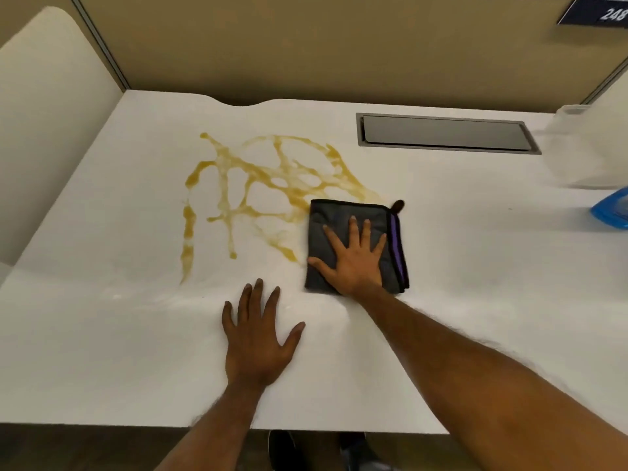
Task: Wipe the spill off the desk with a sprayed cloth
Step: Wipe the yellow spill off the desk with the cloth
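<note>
tan partition wall [306, 45], white side divider [51, 130] (curved top)

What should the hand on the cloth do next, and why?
Probably slide the right hand leftward, pushing the grey cloth across the yellow spill. The hand lies flat on the cloth, whose left edge just meets the spill, and most streaks lie unwiped on the desk to its left.

Right hand [353, 263] presses folded cloth [353, 215] flat beside yellow spill [272, 178]; left hand [255, 341] rests on desk [475, 266].
</note>
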### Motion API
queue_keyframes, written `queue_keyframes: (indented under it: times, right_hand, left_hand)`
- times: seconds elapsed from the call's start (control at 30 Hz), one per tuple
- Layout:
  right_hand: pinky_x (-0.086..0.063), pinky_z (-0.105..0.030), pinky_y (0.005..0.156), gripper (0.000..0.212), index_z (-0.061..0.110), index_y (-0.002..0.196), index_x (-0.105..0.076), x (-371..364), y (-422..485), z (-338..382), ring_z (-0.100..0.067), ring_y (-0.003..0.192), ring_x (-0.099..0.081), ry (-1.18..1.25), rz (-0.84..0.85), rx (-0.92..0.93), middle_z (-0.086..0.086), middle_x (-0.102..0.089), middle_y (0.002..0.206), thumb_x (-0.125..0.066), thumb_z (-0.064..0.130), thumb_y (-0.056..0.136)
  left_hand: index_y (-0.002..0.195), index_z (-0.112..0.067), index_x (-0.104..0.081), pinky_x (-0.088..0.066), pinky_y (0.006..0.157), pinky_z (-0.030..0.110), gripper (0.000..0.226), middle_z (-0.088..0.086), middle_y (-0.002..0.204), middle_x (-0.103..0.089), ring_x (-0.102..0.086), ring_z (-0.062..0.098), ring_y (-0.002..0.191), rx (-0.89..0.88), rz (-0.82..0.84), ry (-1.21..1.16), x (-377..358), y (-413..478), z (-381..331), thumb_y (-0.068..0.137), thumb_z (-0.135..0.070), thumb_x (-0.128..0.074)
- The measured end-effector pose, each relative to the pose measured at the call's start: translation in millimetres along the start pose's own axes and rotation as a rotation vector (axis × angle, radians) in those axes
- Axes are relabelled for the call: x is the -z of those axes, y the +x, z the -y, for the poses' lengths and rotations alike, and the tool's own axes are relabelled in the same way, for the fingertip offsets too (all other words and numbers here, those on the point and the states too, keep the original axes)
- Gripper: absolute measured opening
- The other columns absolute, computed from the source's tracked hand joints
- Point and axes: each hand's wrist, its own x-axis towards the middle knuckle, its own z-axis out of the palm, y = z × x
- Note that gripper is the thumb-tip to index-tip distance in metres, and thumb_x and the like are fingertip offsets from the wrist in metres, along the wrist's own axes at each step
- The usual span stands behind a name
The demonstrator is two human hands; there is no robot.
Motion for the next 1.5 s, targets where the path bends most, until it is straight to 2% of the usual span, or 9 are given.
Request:
queue_keyframes:
  times: [0.17,0.3,0.43,0.6,0.73,0.97,1.1,1.27,1.5]
  right_hand:
    - [0.002,-0.073,0.109,0.06,0.053,0.146,-0.024,-8.9,-43.9,2.8,-0.029,0.15,0.008,0.0,-0.012,0.279,0.0,-0.005,0.165,-0.019,0.075,0.09]
    - [0.004,-0.074,0.108,0.065,0.049,0.148,-0.021,-1.4,-35.0,-32.7,-0.026,0.15,0.01,-0.008,0.005,0.098,0.004,-0.002,0.165,-0.02,0.075,0.088]
    - [0.014,-0.076,0.103,0.079,0.047,0.15,-0.011,-2.2,-8.2,0.5,-0.038,0.148,0.014,-0.057,0.027,-0.057,-0.006,0.006,0.164,-0.015,0.084,0.08]
    - [0.011,-0.075,0.105,0.069,0.048,0.15,-0.017,-5.4,-5.8,56.5,-0.036,0.148,0.013,-0.036,0.059,0.134,-0.004,0.003,0.165,-0.015,0.076,0.087]
    - [0.004,-0.072,0.11,0.063,0.048,0.148,-0.024,-3.3,-24.8,7.9,-0.024,0.151,0.006,0.007,0.011,0.215,0.006,-0.007,0.164,-0.015,0.07,0.09]
    - [0.009,-0.077,0.104,0.082,0.043,0.152,-0.008,2.1,7.3,24.0,-0.036,0.148,0.013,-0.047,0.035,-0.106,-0.003,0.006,0.164,-0.01,0.083,0.081]
    - [0.011,-0.077,0.104,0.079,0.044,0.152,-0.01,-7.2,10.4,64.1,-0.037,0.148,0.014,-0.071,0.072,0.079,-0.003,0.007,0.164,-0.011,0.082,0.082]
    - [0.002,-0.074,0.108,0.069,0.051,0.149,-0.014,-9.6,-23.9,31.3,-0.026,0.15,0.01,-0.062,0.029,0.3,0.006,0.0,0.165,-0.019,0.078,0.087]
    - [0.01,-0.076,0.105,0.081,0.046,0.151,-0.01,-4.3,-4.7,52.6,-0.032,0.149,0.012,-0.052,0.044,-0.024,0.0,0.005,0.164,-0.014,0.085,0.08]
  left_hand:
    - [0.15,-0.026,-0.034,-0.013,0.118,0.057,0.078,0.006,0.163,-0.02,-0.017,0.025,0.15,-0.013,-0.004,-0.005,1.5,-1.4,1.1,0.089,-0.073,-0.027]
    - [0.15,-0.026,-0.034,-0.013,0.118,0.057,0.077,0.006,0.163,-0.02,-0.016,0.025,0.151,-0.011,-0.021,-0.021,-0.4,-1.0,0.6,0.089,-0.072,-0.03]
    - [0.15,-0.025,-0.035,-0.013,0.117,0.058,0.077,0.007,0.162,-0.022,-0.018,0.026,0.15,-0.01,-0.035,-0.025,-0.9,-0.7,1.0,0.088,-0.072,-0.032]
    - [0.148,-0.022,-0.036,-0.012,0.118,0.059,0.08,0.007,0.162,-0.022,-0.018,0.026,0.15,-0.004,-0.013,-0.008,1.0,-1.5,2.1,0.088,-0.074,-0.028]
    - [0.152,-0.026,-0.031,-0.012,0.119,0.057,0.075,0.006,0.164,-0.017,-0.013,0.024,0.151,-0.023,0.018,-0.032,-1.1,-2.1,0.9,0.091,-0.07,-0.026]
    - [0.149,-0.021,-0.036,-0.013,0.119,0.056,0.07,0.009,0.162,-0.022,-0.017,0.027,0.15,-0.03,0.003,-0.076,0.6,-4.2,-0.3,0.09,-0.057,-0.037]
    - [0.146,-0.02,-0.042,-0.014,0.119,0.055,0.069,0.01,0.161,-0.025,-0.02,0.027,0.15,-0.083,0.034,-0.084,3.2,-0.7,12.2,0.091,-0.061,-0.032]
    - [0.147,-0.026,-0.041,-0.017,0.121,0.04,0.065,0.006,0.16,-0.027,-0.025,0.023,0.148,-0.251,0.052,-0.082,16.8,-6.0,53.2,0.093,-0.061,-0.032]
    - [0.147,-0.026,-0.04,-0.01,0.12,0.031,0.063,0.003,0.159,-0.03,-0.026,0.02,0.147,-0.259,0.046,-0.114,21.6,-17.6,93.1,0.095,-0.062,-0.035]
